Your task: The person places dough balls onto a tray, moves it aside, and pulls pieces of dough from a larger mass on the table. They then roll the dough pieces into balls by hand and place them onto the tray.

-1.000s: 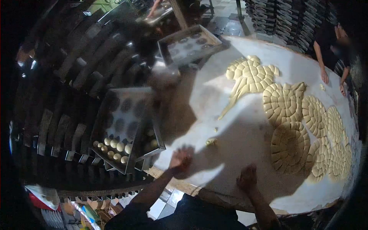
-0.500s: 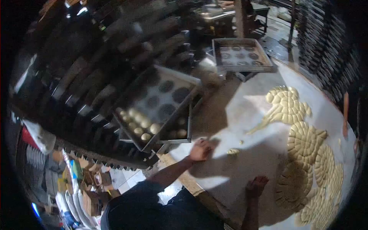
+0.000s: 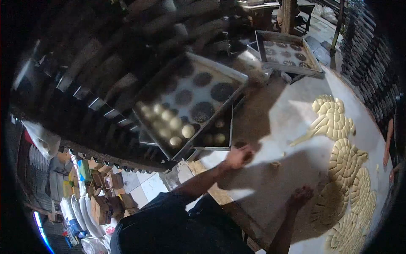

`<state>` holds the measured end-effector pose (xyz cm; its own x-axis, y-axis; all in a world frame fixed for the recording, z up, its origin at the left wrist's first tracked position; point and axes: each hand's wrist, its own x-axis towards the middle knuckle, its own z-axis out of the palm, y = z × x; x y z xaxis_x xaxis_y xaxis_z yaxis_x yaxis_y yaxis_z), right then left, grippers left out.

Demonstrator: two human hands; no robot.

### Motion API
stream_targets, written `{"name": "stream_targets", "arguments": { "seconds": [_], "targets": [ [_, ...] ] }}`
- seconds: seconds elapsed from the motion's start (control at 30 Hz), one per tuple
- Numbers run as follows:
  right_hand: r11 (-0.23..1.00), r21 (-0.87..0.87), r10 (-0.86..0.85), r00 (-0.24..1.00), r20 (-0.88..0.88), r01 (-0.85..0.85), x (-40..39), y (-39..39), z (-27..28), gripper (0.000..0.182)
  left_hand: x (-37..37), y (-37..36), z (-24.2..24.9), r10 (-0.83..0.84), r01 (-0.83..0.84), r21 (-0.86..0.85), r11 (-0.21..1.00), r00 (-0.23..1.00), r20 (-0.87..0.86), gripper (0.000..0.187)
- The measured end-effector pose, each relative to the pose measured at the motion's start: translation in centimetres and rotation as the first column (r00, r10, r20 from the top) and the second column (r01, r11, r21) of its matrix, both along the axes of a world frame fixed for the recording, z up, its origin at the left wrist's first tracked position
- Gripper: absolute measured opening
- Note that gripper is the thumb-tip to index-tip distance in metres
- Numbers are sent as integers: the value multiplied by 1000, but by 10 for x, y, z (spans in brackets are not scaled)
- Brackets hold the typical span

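Observation:
My left hand (image 3: 240, 156) hovers over the table's near edge, close to the corner of a metal tray (image 3: 215, 129). Its fingers look curled in; whatever they may hold is hidden. Pale dough balls (image 3: 175, 123) sit in the tray's near corner, beside dark round patches. My right hand (image 3: 302, 195) is low over the table (image 3: 270, 186), in shadow, left of the cut dough; its fingers are too dark to read. A small dough piece (image 3: 275, 164) lies between my hands. Many cut dough pieces (image 3: 344, 158) spread along the right side in joined clusters.
Under the near tray is a second tray (image 3: 220, 139) with more balls. Another tray (image 3: 289, 55) with round patches stands at the table's far end. Another person's arm (image 3: 388, 142) shows at the right edge. Cardboard boxes (image 3: 101, 209) and white sacks (image 3: 84, 211) stand lower left.
The view has swung left, so the trays and dough sit further right in it. Shadow now covers the small dough piece. Both hands stay at nearly the same places over the table.

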<state>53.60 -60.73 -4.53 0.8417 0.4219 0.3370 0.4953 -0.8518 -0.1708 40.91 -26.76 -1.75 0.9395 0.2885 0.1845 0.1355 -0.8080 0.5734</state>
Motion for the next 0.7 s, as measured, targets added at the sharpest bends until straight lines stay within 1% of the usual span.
{"name": "stream_targets", "arguments": {
  "seconds": [0.03, 0.07, 0.1, 0.13, 0.17, 0.2, 0.23, 0.27, 0.3, 0.33, 0.37, 0.4, 0.43, 0.47, 0.5, 0.53, 0.57, 0.6, 0.63, 0.67, 0.7],
  "targets": [
    [985, 142, -85, 991, -106, 99, -2, 13, -1, 20, 14, -5, -8, -70, 74, -52, 996, 995, 65, 30],
    [939, 271, -153, 964, -217, 210, -8, 22, -4, 20, 20, -10, -24, -130, 146, -104, 984, 980, 148, 25],
    [944, 257, -156, 966, -208, 208, -20, 22, -10, 20, 5, -26, -16, -172, 206, -296, 933, 976, 136, 24],
    [977, 205, -17, 981, -192, 57, -37, 14, -18, 20, -11, -41, -7, -201, 238, -477, 846, 971, 128, 24],
    [984, 150, 123, 975, -183, -95, -55, 2, -30, 20, -32, -48, -32, -367, 393, -161, 905, 915, 170, 26],
    [976, -68, 209, 978, 19, -207, -67, -30, -47, 20, -58, -47, -9, -419, 426, -40, 904, 901, 110, 27],
    [918, -297, 328, 925, 194, -264, -68, -52, -59, 20, -83, -42, 0, -439, 439, 21, 898, 895, 78, 28],
    [989, -95, 102, 983, -151, -117, -68, -57, -31, 23, -109, -37, 10, -457, 453, 82, 888, 888, 47, 29],
    [994, 37, -73, 854, -514, 108, -73, -60, 3, 26, -132, -32, 0, -486, 470, -205, 859, 873, -34, 30],
    [985, -79, -166, 719, -675, 153, -48, -94, -10, 28, -155, -28, -11, -494, 394, -467, 792, 863, -109, 32],
    [964, -202, -265, 547, -794, 174, -27, -129, -24, 29, -165, -7, 56, -551, 500, -382, 777, 834, -30, 31],
    [929, -11, -171, 402, -900, 369, -36, -111, 14, 28, -168, 19, 127, -587, 581, -280, 764, 806, 71, 31],
    [811, 146, -23, 279, -960, 567, -41, -70, 68, 27, -180, 52, 175, -574, 586, -221, 779, 809, 121, 30],
    [891, 276, 74, 486, -871, 360, -34, -45, 66, 29, -188, 79, 208, -531, 550, -159, 820, 834, 147, 30],
    [900, 350, 149, 571, -808, 261, -41, 8, 105, 28, -201, 123, 236, -468, 475, -59, 878, 878, 105, 28],
    [884, 434, 249, 611, -751, 173, -55, 84, 152, 28, -215, 164, 231, -213, 213, -11, 977, 977, -26, 31],
    [843, 530, 373, 613, -696, 89, -70, 152, 192, 27, -218, 207, 245, -53, 54, 55, 997, 998, -26, 33],
    [794, 608, 499, 585, -639, -13, -89, 216, 228, 27, -217, 245, 243, 105, -88, 418, 904, 994, -18, 33],
    [687, 714, 667, 507, -546, -135, -107, 270, 251, 30, -214, 284, 239, 213, -173, 199, 965, 955, -205, 33],
    [611, 734, 756, 494, -430, -295, -129, 317, 266, 32, -208, 309, 228, 325, -324, 144, 935, 946, 19, 33],
    [513, 736, 834, 459, -305, -442, -150, 364, 281, 36, -214, 347, 190, 255, -135, 578, 805, 958, -132, 30]
  ]
}}
